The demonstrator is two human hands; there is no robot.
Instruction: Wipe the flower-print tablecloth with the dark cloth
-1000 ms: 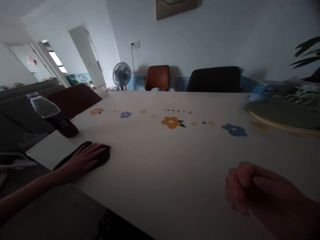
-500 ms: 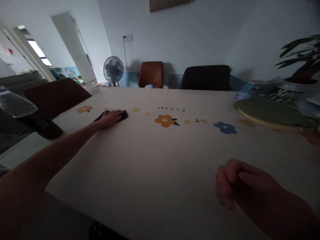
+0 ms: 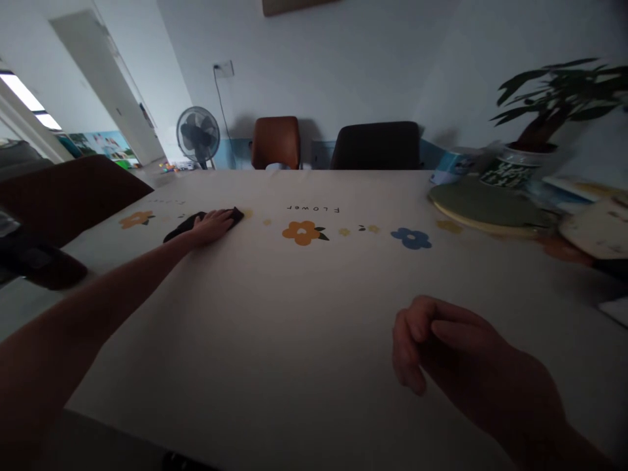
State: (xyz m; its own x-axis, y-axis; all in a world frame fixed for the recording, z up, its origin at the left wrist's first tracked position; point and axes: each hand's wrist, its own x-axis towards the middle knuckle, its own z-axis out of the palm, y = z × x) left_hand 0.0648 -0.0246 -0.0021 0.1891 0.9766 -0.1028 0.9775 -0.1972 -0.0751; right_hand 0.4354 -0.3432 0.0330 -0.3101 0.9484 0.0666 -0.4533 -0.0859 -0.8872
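Observation:
My left hand (image 3: pixel 214 226) reaches far across the table, palm down, with its fingers over a crumpled black cloth (image 3: pixel 180 227). The cloth spreads out on both sides of that hand, pressed against the tabletop. Nearer to me, my right hand (image 3: pixel 441 347) hovers above the table's right part. Its fingers curl loosely, apart from the palm, and I see nothing in them. The white tablecloth (image 3: pixel 275 314) carries printed flowers, among them an orange flower (image 3: pixel 303 233) and a blue flower (image 3: pixel 411 238).
A dark bottle (image 3: pixel 46 261) lies tilted beside my left forearm. At the right are a round green board (image 3: pixel 483 206), a potted plant (image 3: pixel 515 167) and a box (image 3: pixel 454 165). Chairs (image 3: pixel 277 140) stand beyond the far edge, near a fan (image 3: pixel 197 134).
The view has turned to the right. My left hand has pushed the cloth a little to the right along the table. My right hand keeps its loose curl.

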